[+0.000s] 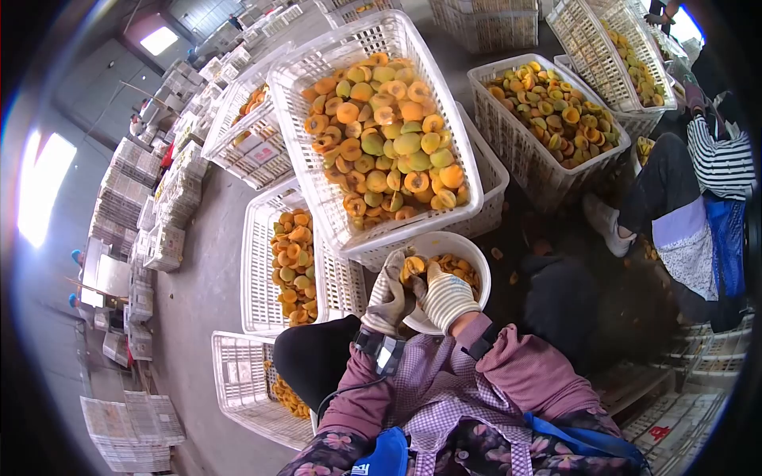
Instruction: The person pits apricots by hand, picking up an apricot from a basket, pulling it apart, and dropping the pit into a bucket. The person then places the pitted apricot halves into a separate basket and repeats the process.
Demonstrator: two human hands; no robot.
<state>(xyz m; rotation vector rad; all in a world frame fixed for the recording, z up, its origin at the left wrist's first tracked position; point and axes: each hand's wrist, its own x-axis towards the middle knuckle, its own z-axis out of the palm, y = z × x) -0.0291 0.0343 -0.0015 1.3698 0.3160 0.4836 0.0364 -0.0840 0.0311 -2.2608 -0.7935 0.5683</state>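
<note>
Orange, soft-fleshed halved fruit [412, 268] at lower centre looks light, slippery and bruisable to us, both grips, left hand [387, 295] and right hand [444, 298], pinching its edges over the bowl [477, 270].

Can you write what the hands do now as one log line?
left hand: holding fruit half | right hand: same fruit half | at: white bowl of halves | ahead: full white crate

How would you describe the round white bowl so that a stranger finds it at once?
Start at the big white lattice crate heaped with halved orange and green fruit, mid-picture. Just below its near edge is the round white bowl of fruit halves, gloved left hand and right hand at its rim. It alone is round and solid-walled.
</note>
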